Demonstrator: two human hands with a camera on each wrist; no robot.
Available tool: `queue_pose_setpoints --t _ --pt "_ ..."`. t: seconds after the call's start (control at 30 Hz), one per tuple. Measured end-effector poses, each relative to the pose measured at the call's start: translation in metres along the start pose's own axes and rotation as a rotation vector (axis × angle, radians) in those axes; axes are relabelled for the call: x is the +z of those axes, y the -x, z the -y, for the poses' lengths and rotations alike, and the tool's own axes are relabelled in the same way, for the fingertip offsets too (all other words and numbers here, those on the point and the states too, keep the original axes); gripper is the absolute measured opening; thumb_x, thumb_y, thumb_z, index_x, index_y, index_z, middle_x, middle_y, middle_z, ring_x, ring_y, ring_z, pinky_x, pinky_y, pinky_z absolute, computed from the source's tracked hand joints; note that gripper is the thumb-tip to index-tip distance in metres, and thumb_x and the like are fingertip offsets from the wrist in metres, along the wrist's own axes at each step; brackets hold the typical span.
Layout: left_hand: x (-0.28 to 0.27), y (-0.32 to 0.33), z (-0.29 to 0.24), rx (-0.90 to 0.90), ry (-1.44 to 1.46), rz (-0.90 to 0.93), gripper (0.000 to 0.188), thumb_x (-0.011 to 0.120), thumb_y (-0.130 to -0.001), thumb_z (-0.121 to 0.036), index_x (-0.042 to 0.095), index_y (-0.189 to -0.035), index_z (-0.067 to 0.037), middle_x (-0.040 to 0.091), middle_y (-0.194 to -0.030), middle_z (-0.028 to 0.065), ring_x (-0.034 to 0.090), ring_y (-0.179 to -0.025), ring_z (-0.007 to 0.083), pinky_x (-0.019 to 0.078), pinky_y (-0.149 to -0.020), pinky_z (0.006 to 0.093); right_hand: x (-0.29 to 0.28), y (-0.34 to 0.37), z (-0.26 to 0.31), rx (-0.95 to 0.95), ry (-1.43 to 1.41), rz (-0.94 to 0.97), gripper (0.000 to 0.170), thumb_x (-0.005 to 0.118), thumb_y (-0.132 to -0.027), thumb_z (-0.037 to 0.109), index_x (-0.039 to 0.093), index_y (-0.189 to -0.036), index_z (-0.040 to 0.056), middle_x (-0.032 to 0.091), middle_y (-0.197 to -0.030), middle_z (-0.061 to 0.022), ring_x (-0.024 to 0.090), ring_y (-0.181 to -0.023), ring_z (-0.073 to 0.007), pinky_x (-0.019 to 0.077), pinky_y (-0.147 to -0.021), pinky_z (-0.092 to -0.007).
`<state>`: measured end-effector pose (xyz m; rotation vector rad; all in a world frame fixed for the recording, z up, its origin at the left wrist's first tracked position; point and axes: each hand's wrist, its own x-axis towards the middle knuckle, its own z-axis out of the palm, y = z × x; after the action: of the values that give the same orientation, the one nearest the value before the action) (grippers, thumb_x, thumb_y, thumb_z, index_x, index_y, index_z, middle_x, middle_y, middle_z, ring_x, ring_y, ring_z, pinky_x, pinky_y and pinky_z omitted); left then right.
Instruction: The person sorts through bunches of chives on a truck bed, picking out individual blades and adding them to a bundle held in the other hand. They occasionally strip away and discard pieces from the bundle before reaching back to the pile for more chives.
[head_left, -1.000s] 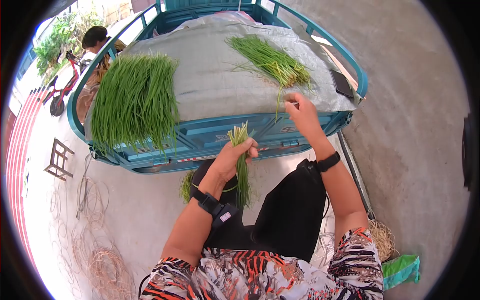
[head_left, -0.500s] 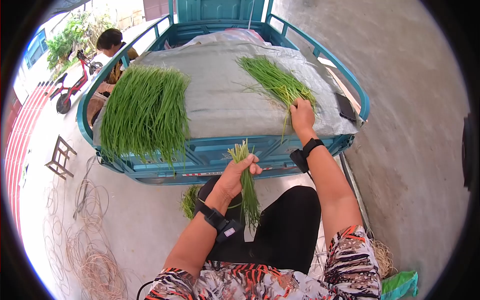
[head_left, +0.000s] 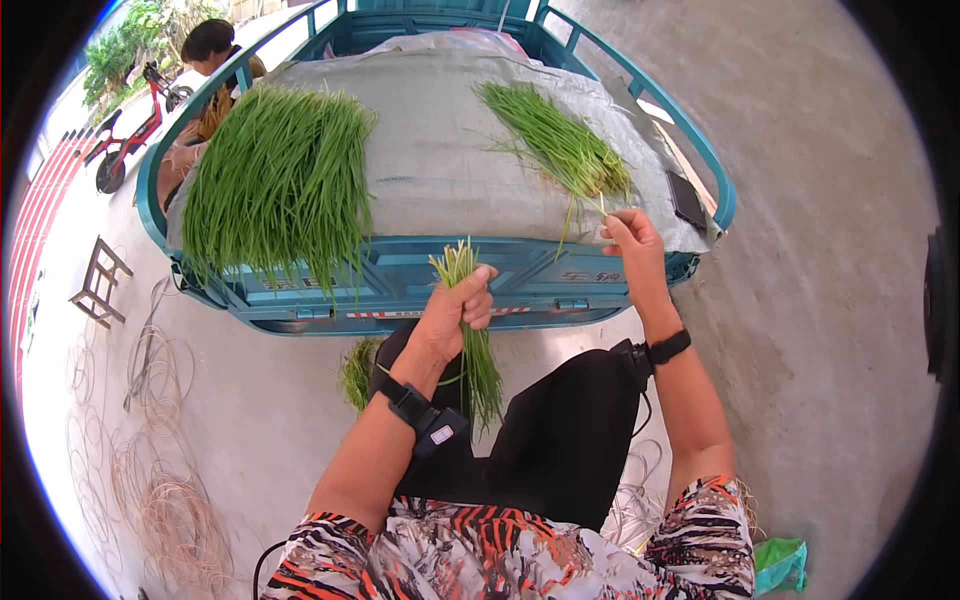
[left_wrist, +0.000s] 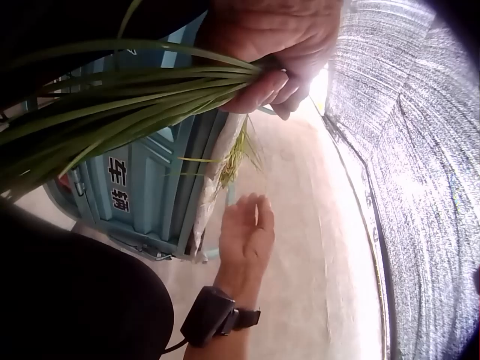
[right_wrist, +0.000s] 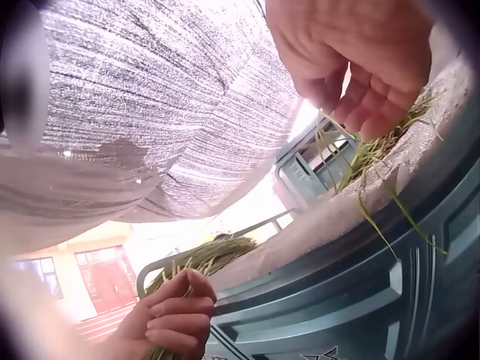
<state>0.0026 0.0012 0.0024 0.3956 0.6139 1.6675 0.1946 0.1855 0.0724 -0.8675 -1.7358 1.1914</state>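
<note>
My left hand point(head_left: 452, 318) grips a small bunch of chives point(head_left: 480, 372) around its stems. The pale cut ends stick up above the fist and the green leaves hang below it; in the left wrist view the leaves point(left_wrist: 142, 105) fan out to the left. My right hand point(head_left: 640, 250) pinches a thin pale chive stalk point(right_wrist: 321, 124) between thumb and fingertips, at the near end of a loose pile of chives point(head_left: 550, 140). A larger, neatly lined-up pile of chives point(head_left: 280, 180) lies at the left of the cart, its leaf tips hanging over the edge.
Grey sheeting point(head_left: 425, 150) covers the load on a blue cart point(head_left: 420, 270) with side rails. A phone point(head_left: 685, 198) lies at its right edge. Another person point(head_left: 210, 60) sits beyond the left rail. A wooden stool point(head_left: 100, 282) and coiled strands point(head_left: 180, 520) are on the floor at left.
My right hand reached to the near end of the loose pile, then drew back toward me with a stalk. The left hand keeps its grip on the bunch. The head view has shifted slightly.
</note>
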Motion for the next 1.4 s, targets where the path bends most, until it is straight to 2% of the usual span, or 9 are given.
queue_pose_setpoints --t 0.2,0.33,0.47,0.67,0.77,0.87,0.97,1.3,1.4 --pt "0.009 0.004 0.002 0.063 -0.149 0.004 0.021 0.060 -0.090 -0.017 0.058 -0.100 0.001 0.045 -0.065 -0.0028 0.035 -0.049 0.0045 0.0322 -0.045 0.0209 0.015 0.065 0.048 -0.263 0.359 0.149 0.008 0.061 -0.084 0.005 0.060 -0.089 -0.0004 0.058 -0.093 -0.0042 0.055 -0.072 -0.0093 0.0477 -0.065 -0.0243" --pt "0.013 0.006 0.005 0.159 -0.294 0.044 0.024 0.063 -0.087 -0.019 0.061 -0.102 0.000 0.057 -0.078 0.0009 0.038 -0.050 0.0049 0.0347 -0.049 0.0217 0.027 0.083 0.041 -0.245 0.348 0.271 0.008 0.062 -0.081 0.006 0.058 -0.084 -0.0002 0.058 -0.099 -0.0062 0.053 -0.067 -0.0107 0.0457 -0.061 -0.0244" --pt "0.016 0.009 0.010 0.142 -0.531 0.046 0.024 0.065 -0.085 -0.019 0.064 -0.103 -0.003 0.054 -0.069 -0.0020 0.042 -0.052 0.0057 0.0353 -0.048 0.0216 0.041 0.092 0.031 -0.218 0.285 0.330 0.010 0.060 -0.082 0.008 0.056 -0.085 -0.0002 0.059 -0.102 -0.0082 0.053 -0.065 -0.0095 0.0446 -0.059 -0.0242" --pt "0.008 0.006 0.016 0.052 -0.649 0.052 0.024 0.064 -0.086 -0.023 0.064 -0.099 -0.003 0.062 -0.078 0.0014 0.044 -0.053 0.0062 0.0368 -0.048 0.0219 0.053 0.088 0.023 0.237 -0.072 0.383 0.013 0.059 -0.087 0.012 0.055 -0.092 0.0010 0.061 -0.095 -0.0055 0.058 -0.071 -0.0092 0.0459 -0.060 -0.0232" --pt "0.008 0.006 0.012 0.020 -0.617 0.077 0.023 0.062 -0.088 -0.025 0.063 -0.093 -0.002 0.062 -0.075 0.0017 0.043 -0.051 0.0063 0.0378 -0.048 0.0222 0.064 0.092 0.014 0.093 -0.164 0.387 0.014 0.061 -0.088 0.014 0.055 -0.092 0.0019 0.061 -0.087 -0.0027 0.057 -0.071 -0.0080 0.0466 -0.060 -0.0228" --pt "0.005 0.005 0.010 -0.005 -0.638 0.111 0.023 0.061 -0.089 -0.026 0.062 -0.090 -0.003 0.062 -0.075 0.0016 0.043 -0.051 0.0058 0.0374 -0.046 0.0225 0.060 0.090 0.000 0.087 -0.029 0.445 0.015 0.062 -0.088 0.015 0.055 -0.093 0.0023 0.060 -0.082 -0.0013 0.056 -0.070 -0.0072 0.0472 -0.060 -0.0224" --pt "0.003 0.003 0.012 -0.022 -0.680 0.080 0.022 0.062 -0.088 -0.026 0.062 -0.088 -0.004 0.062 -0.076 0.0017 0.043 -0.050 0.0057 0.0370 -0.045 0.0224 0.056 0.091 -0.004 0.209 -0.055 0.454 0.014 0.062 -0.088 0.015 0.056 -0.093 0.0030 0.060 -0.082 -0.0004 0.055 -0.069 -0.0065 0.0474 -0.061 -0.0220" --pt "-0.009 -0.002 0.009 0.005 -0.691 -0.075 0.019 0.064 -0.085 -0.022 0.064 -0.090 -0.004 0.064 -0.077 0.0036 0.043 -0.049 0.0063 0.0356 -0.045 0.0220 0.017 0.092 -0.005 0.148 -0.445 0.435 0.007 0.061 -0.089 0.012 0.059 -0.091 0.0064 0.060 -0.077 -0.0011 0.056 -0.064 -0.0078 0.0455 -0.061 -0.0216" --pt "-0.006 0.002 0.004 -0.011 -0.682 -0.077 0.020 0.065 -0.084 -0.023 0.065 -0.090 -0.004 0.065 -0.079 0.0045 0.043 -0.048 0.0063 0.0352 -0.044 0.0217 0.020 0.095 -0.003 0.168 -0.120 0.442 0.018 0.064 -0.086 0.015 0.059 -0.097 0.0020 0.058 -0.075 -0.0012 0.053 -0.064 -0.0067 0.0438 -0.059 -0.0213"
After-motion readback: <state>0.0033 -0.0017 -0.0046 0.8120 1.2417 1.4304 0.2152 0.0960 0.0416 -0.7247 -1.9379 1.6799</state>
